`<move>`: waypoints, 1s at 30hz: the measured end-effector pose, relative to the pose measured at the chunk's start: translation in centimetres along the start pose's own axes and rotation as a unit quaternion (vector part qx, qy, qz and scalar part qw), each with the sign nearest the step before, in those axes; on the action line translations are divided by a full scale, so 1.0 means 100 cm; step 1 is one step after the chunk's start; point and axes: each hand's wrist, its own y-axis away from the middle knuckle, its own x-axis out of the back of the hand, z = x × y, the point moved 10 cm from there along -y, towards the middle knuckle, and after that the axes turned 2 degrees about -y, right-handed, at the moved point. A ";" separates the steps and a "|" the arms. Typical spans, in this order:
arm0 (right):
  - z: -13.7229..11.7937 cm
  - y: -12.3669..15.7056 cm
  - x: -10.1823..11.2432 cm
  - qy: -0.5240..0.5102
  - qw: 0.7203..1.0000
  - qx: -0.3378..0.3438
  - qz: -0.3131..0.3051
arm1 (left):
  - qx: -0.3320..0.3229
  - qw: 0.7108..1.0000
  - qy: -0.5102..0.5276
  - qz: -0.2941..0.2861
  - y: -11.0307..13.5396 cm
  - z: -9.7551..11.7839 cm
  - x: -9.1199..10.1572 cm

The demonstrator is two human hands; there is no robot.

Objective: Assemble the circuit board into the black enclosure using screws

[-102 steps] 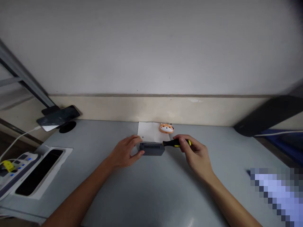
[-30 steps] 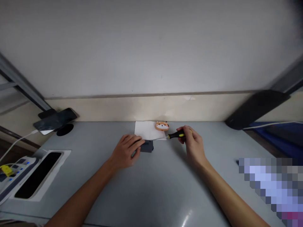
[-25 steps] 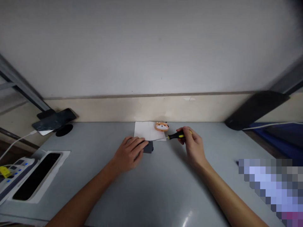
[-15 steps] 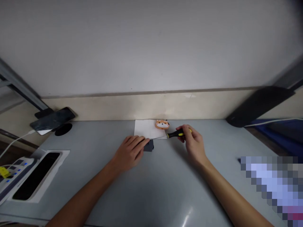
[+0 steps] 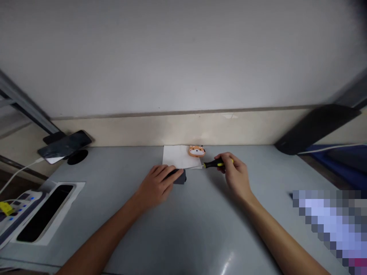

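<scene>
My left hand is closed over a small dark grey box on the grey desk, its fingers covering the box's left part. In my right hand is a screwdriver with a black and yellow handle, gripped between thumb and fingers. Its thin metal shaft points left toward the top of the box, by my left index fingertip; whether the tip touches the box I cannot tell. Just behind lies a white sheet of paper, with an orange and white animal-face case on its right part.
On the left are a phone on white paper, a power strip with a yellow plug and a propped phone on a cable. A dark rounded object leans at the back right. A wall closes the desk's far side.
My left fingers have shifted slightly on the box, with the index finger stretched a bit further along it. The screwdriver and my right hand are almost unmoved.
</scene>
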 end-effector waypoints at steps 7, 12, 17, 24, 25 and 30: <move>0.017 -0.006 0.007 -0.029 0.998 -0.035 0.037 | 0.021 1.000 0.002 -0.009 -0.004 0.002 0.001; 0.025 -0.006 0.006 -0.049 0.997 -0.051 0.044 | 0.020 0.999 -0.015 -0.034 -0.005 0.002 -0.003; 0.024 -0.005 0.006 -0.043 0.997 -0.051 0.040 | 0.013 0.999 -0.010 -0.027 -0.003 0.000 -0.004; 0.020 0.000 -0.002 -0.019 0.999 -0.036 0.016 | 0.047 0.995 0.087 -0.011 0.002 -0.019 0.005; 0.017 0.001 -0.003 -0.013 0.999 -0.028 0.012 | 0.068 0.991 0.117 -0.016 0.003 -0.026 0.006; 0.001 0.002 -0.001 0.042 0.999 0.027 0.014 | 0.216 0.928 0.298 -0.054 0.013 -0.062 -0.006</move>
